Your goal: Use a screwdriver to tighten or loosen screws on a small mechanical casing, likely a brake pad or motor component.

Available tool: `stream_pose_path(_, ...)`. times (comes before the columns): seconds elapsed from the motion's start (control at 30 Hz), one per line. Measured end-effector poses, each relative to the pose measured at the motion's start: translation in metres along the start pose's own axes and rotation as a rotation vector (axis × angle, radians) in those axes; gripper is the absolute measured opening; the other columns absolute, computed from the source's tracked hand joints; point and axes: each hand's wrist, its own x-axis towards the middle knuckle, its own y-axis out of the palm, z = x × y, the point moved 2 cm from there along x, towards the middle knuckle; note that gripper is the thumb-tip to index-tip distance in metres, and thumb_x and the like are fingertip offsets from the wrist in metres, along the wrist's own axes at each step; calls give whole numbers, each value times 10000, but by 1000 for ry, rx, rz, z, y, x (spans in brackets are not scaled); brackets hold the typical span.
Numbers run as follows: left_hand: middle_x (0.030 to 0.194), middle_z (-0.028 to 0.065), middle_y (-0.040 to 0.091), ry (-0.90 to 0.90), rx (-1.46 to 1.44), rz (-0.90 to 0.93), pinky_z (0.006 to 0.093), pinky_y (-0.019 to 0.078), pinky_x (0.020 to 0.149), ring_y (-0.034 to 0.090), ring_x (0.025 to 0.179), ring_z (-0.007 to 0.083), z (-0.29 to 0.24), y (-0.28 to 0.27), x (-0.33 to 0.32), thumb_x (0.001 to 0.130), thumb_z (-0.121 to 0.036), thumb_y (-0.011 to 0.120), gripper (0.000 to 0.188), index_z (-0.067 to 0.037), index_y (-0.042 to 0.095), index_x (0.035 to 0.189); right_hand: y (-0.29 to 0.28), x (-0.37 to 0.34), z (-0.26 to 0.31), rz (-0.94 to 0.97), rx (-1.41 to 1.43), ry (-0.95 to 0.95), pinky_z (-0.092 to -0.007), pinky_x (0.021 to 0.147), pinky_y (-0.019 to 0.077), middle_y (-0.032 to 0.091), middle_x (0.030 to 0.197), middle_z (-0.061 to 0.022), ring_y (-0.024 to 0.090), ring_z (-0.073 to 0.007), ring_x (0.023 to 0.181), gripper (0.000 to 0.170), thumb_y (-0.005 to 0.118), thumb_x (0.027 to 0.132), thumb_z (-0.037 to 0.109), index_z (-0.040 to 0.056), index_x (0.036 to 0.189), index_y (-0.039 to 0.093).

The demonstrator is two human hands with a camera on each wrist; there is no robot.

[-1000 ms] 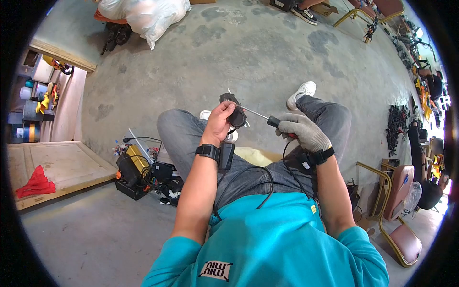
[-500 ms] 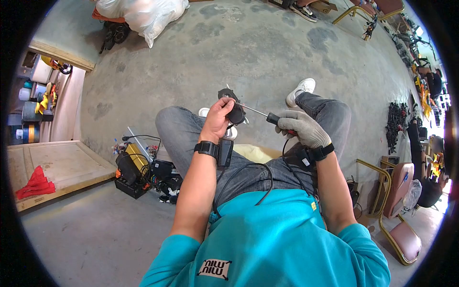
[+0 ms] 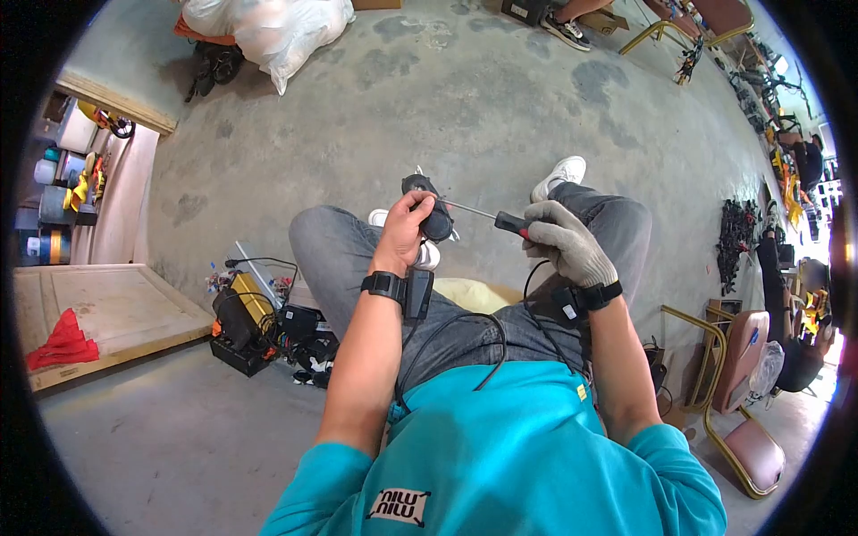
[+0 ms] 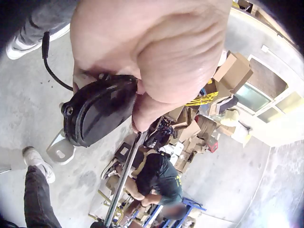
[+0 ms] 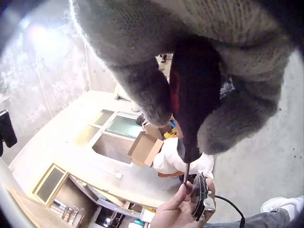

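Note:
A black oval housing with metal tabs and a thin cable is gripped by my bare left hand. In the left wrist view, the housing shows a smooth dark face, a screw at its edge and a pale metal tab. My right hand, in a grey knit glove, holds a screwdriver by its black and red handle. Its metal shaft runs to the left thumb and fingertips at the housing's edge, where the tip is hidden.
Left of my legs lie tools, cables and a yellow and black device. A wooden panel with a red cloth is further left. Chairs stand at right; a white bag lies ahead. Another person sits across the room.
Both hands, the housing and the screwdriver have shifted slightly left in the head view. The gloved fingers have changed their position on the handle, and more of it shows.

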Motion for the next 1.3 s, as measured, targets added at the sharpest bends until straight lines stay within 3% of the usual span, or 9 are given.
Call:
stream_pose_path(0.27, 1002, 154, 713, 17, 59, -2, 327, 583, 797, 688, 881, 193, 5, -3, 3, 1005, -106, 621, 72, -37, 620, 1024, 4, -1, 2, -176, 164, -72, -300, 743, 563, 640, 1012, -124, 660, -171, 819, 411, 631, 954, 186, -58, 1275, 553)
stream_pose_path(0.37, 1034, 163, 715, 12, 71, 5, 352, 581, 838, 687, 929, 213, 5, -6, 4, 1018, -109, 606, 57, -53, 611, 1024, 3, -1, 1, -160, -24, -118, -299, 741, 554, 643, 1004, -136, 655, -173, 815, 435, 634, 941, 186, -63, 1288, 549)
stream_pose_path(0.47, 1092, 174, 688, -4, 84, 0, 356, 585, 852, 693, 957, 237, 5, -6, 4, 1017, -86, 593, 95, -40, 624, 1095, 1, -1, 0, -132, -69, -117, -304, 743, 549, 644, 1003, -142, 650, -175, 809, 449, 646, 923, 173, -72, 1286, 548)
stream_pose_path(0.57, 1170, 181, 641, 45, 65, -44, 382, 594, 869, 697, 989, 277, -4, 7, -5, 1013, -40, 563, 275, -40, 560, 1289, -2, 1, -3, -161, 0, -101, -301, 746, 551, 638, 999, -131, 647, -172, 808, 442, 662, 916, 164, -67, 1278, 557)
stream_pose_path(0.63, 1224, 187, 599, 131, 81, -80, 422, 602, 876, 693, 1030, 313, -12, 12, -11, 998, 7, 542, 481, -63, 417, 1457, -5, 3, -6, -198, 103, -133, -287, 723, 552, 628, 997, -117, 645, -163, 813, 427, 675, 914, 146, -59, 1272, 565)
stream_pose_path(0.77, 1185, 191, 619, 92, 59, -173, 452, 608, 859, 690, 1040, 325, -15, 11, -12, 969, 43, 541, 529, -55, 367, 1458, -10, 4, -9, -216, 178, -111, -270, 693, 550, 617, 1000, -105, 642, -153, 815, 414, 679, 919, 134, -49, 1274, 569)
stream_pose_path(0.97, 1126, 196, 643, 65, -4, -135, 473, 607, 866, 688, 1029, 329, -5, -2, -1, 902, 69, 527, 394, 16, 487, 1290, -9, 4, -9, -178, 195, -90, -270, 684, 547, 608, 988, -114, 635, -151, 800, 438, 679, 916, 116, -68, 1290, 545)
stream_pose_path(1.03, 1122, 181, 649, 6, 26, -229, 463, 600, 871, 682, 1017, 312, 0, -11, 3, 871, 66, 521, 361, 32, 539, 1230, -5, 2, -5, -152, 144, -78, -268, 692, 543, 610, 964, -113, 633, -153, 786, 451, 677, 910, 111, -76, 1295, 535)
stream_pose_path(1.3, 1151, 159, 666, 31, -26, -155, 376, 583, 876, 676, 987, 245, -4, -1, -2, 818, 103, 522, 399, 8, 533, 1206, 2, 8, -6, -174, 124, -66, -264, 666, 515, 629, 914, -108, 629, -148, 770, 434, 674, 898, 110, -74, 1273, 558)
